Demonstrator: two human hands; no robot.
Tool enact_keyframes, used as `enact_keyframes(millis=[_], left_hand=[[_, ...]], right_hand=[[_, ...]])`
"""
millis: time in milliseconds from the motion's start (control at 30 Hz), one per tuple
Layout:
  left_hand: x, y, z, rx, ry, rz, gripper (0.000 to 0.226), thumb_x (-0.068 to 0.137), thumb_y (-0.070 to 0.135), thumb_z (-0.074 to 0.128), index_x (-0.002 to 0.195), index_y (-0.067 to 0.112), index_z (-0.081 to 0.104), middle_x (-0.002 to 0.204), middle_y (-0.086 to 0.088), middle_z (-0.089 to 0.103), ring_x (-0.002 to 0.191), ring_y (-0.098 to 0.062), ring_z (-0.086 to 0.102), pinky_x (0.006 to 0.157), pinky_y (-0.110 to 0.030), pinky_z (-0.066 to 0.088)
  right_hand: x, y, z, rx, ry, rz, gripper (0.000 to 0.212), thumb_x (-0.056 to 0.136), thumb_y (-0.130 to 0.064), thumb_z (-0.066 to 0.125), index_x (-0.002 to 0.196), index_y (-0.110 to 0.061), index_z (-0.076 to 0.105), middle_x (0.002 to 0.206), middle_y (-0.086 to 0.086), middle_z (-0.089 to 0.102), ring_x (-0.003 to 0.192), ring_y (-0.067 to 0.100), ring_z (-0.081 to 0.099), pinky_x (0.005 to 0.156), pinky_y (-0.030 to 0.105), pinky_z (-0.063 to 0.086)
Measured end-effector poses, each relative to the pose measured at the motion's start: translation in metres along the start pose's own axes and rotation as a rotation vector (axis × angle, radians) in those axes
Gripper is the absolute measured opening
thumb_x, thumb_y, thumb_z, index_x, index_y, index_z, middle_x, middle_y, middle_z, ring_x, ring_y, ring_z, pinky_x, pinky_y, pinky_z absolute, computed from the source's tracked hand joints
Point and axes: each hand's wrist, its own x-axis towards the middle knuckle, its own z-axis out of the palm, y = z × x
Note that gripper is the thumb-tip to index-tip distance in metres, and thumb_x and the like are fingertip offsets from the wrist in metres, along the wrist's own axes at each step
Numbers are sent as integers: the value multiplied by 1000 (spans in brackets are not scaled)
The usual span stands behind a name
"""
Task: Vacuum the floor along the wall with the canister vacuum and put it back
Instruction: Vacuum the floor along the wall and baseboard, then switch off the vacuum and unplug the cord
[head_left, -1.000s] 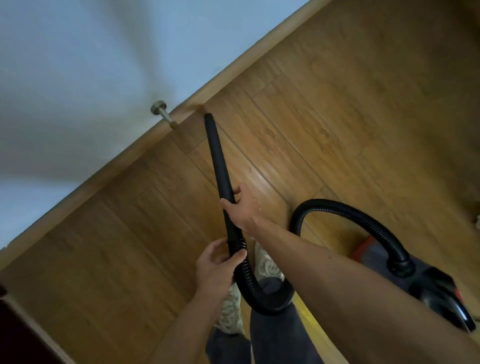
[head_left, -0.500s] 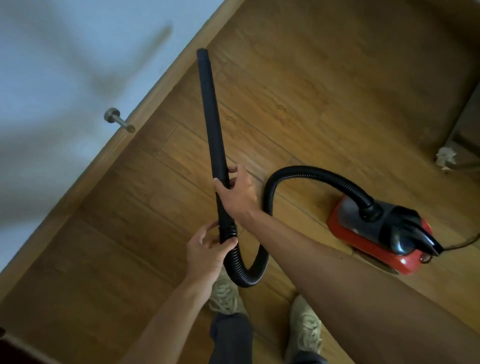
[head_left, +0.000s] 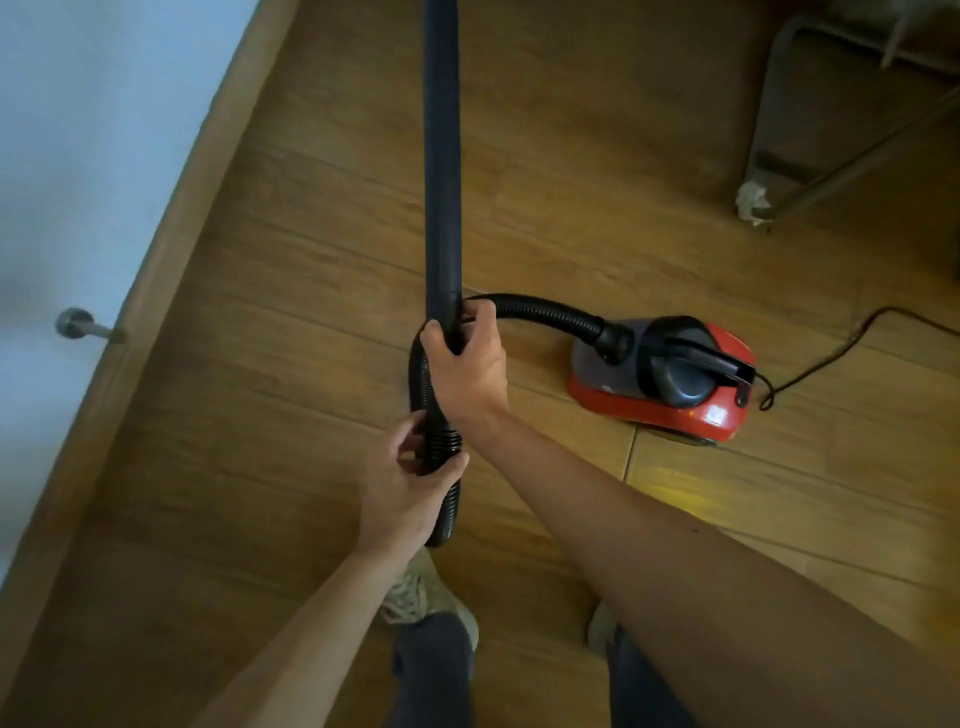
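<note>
So the wand (head_left: 441, 156) tip was down at the baseboard (head_left: 171, 249) a second ago and has now swung up and away past the top of view, which looks like the wall pass is wrapping up. Right hand (head_left: 467, 364) is wrapped tight around the wand's lower end, left hand (head_left: 405, 478) curled around the ribbed hose (head_left: 545, 306) just below. Count: one red canister vacuum (head_left: 670, 379) on the floor right of the hands, one hose, one wand, one doorstop (head_left: 83, 326), two hands.

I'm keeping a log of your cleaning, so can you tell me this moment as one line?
stage: vacuuming | right hand: shut on wand | left hand: shut on hose | canister: on floor, right of wand
</note>
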Motion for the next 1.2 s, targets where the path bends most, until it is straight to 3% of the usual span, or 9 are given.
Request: enact_keyframes(millis=[133,233,300,433,633,800,900,1033,1200], left_hand=[[-11,13,49,123,-47,107,39,76,12,82,107,28,63,87,9,70,73,2,68,60,-13,54],[-16,18,84,233,-93,176,41,73,22,84,106,36,65,84,8,73,74,-3,70,68,-27,60],[-19,20,108,293,-143,208,41,72,25,85,101,44,63,84,9,74,78,-6,71,71,-28,59],[-27,23,149,383,-304,233,41,74,25,84,110,35,67,86,8,74,77,-8,71,69,-27,59],[-34,16,209,580,-528,272,40,74,22,83,109,36,68,92,10,72,79,-6,67,68,-28,59],[-39,6,252,754,-630,319,40,74,17,83,110,29,71,85,15,65,79,-3,61,64,-11,45],[-40,-1,272,848,-659,309,43,76,17,81,116,24,69,84,21,58,75,2,56,59,-4,40],[-35,-14,290,975,-718,286,44,78,25,79,119,31,65,91,24,54,77,8,51,55,-6,36],[-21,-34,308,1090,-729,244,48,77,29,79,122,33,63,112,15,57,100,-3,49,69,-16,36]], right_hand=[[-1,6,-64,98,102,-11,20,99,-26,56,110,-13,47,76,0,60,51,-2,52,45,12,42],[-1,14,-112,136,224,14,18,98,-31,56,105,-15,48,75,-1,60,55,0,54,49,14,44],[-2,24,-142,173,318,40,19,97,-33,58,99,-16,50,77,3,63,61,7,58,56,22,51],[-9,48,-194,247,478,113,23,87,-43,61,95,-23,52,86,12,68,76,28,67,69,48,58],[-34,100,-268,305,746,234,22,91,-31,64,96,-12,56,79,2,59,71,17,58,69,35,49],[-49,146,-305,396,880,418,27,93,-30,63,108,-8,57,86,-2,62,79,15,62,75,26,51],[-54,171,-319,444,925,512,27,94,-28,62,109,-6,58,84,-3,61,75,8,60,61,7,45],[-56,200,-329,519,908,665,29,95,-33,60,112,-9,58,90,0,66,81,12,63,73,22,47],[-48,230,-335,597,857,813,32,96,-34,59,116,-9,57,99,6,68,90,19,65,78,28,47]])
